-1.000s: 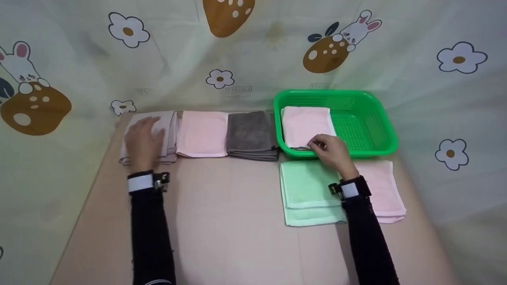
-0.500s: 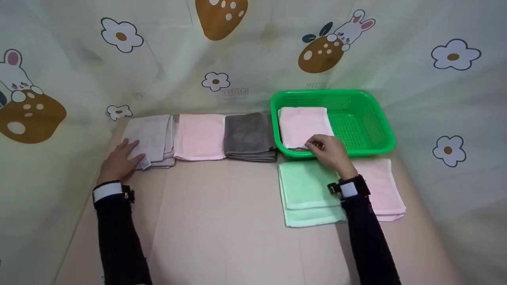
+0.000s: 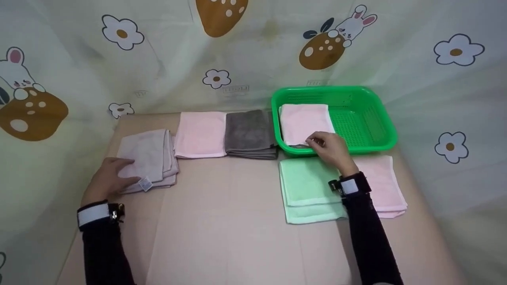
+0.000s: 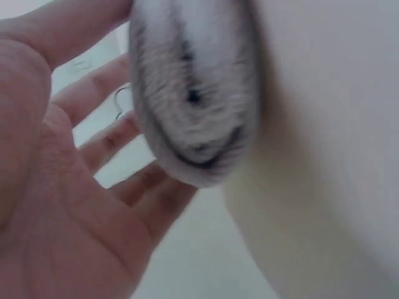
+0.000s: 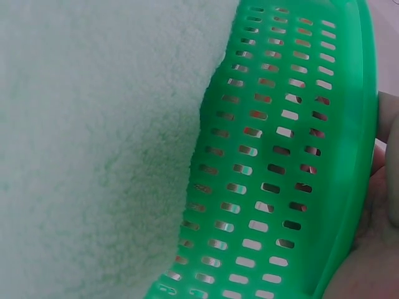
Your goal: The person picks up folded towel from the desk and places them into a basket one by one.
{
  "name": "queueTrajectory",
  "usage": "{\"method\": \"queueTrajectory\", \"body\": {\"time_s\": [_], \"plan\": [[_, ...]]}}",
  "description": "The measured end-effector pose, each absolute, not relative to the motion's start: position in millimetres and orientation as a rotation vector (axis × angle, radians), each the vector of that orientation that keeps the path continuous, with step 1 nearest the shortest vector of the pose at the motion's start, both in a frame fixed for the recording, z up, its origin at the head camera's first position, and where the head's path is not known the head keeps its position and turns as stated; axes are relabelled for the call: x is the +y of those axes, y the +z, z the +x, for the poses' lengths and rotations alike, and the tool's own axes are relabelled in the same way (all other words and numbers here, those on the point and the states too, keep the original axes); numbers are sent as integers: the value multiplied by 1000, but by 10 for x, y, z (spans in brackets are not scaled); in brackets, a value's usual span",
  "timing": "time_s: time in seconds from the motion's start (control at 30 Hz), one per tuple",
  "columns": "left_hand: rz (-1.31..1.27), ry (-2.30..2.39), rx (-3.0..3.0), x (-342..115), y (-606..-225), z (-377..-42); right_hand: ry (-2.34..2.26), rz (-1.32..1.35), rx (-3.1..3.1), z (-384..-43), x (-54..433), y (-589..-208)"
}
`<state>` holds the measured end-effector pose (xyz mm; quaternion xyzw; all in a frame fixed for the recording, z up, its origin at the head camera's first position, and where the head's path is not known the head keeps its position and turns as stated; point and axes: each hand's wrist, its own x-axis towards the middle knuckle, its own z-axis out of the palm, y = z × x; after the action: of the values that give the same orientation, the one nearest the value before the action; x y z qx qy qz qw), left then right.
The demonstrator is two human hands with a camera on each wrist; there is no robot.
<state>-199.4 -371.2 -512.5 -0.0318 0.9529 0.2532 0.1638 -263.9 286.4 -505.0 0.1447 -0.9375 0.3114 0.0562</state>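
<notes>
My left hand (image 3: pixel 105 178) grips a folded light grey towel (image 3: pixel 142 156) by its left edge, thumb toward the front corner beside a small white tag. In the left wrist view the thick rolled fold of this towel (image 4: pixel 196 118) sits against the fingers (image 4: pixel 115 137). Over the front rim of a green basket (image 3: pixel 368 148) lies my right hand (image 3: pixel 332 148), its fingers curled at the front corner of a folded pink towel (image 3: pixel 305 122) inside. In the right wrist view that hand (image 5: pixel 380 230) shows at the basket's rim; I cannot tell what its fingertips pinch.
Right of the light grey towel, a folded pink towel (image 3: pixel 201 134) and a dark grey stack (image 3: pixel 249 132) stand in a row. Under the right forearm lie a folded green towel (image 3: pixel 311 190) and another pink one (image 3: pixel 380 186). A printed curtain (image 3: pixel 174 51) backs the table.
My left hand has gone from the light grey towel's top to its left side, then drawn the towel toward me, out of the row. My right hand stays at the basket's rim.
</notes>
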Motion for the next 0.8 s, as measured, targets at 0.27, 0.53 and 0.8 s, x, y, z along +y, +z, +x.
{"method": "queueTrajectory", "body": {"time_s": [0.27, 0.53, 0.8], "plan": [[-67, 777, 2636, -3781, -5039, -1564, 942, 449, -2873, -2665, 2836, -5021], [-32, 740, 2713, -3623, -5069, -1529, 911, 439, -2885, -2676, 2843, -5026], [65, 790, 2778, -3208, -5135, -1547, 918, 426, -2880, -2662, 2856, -5027]]}}
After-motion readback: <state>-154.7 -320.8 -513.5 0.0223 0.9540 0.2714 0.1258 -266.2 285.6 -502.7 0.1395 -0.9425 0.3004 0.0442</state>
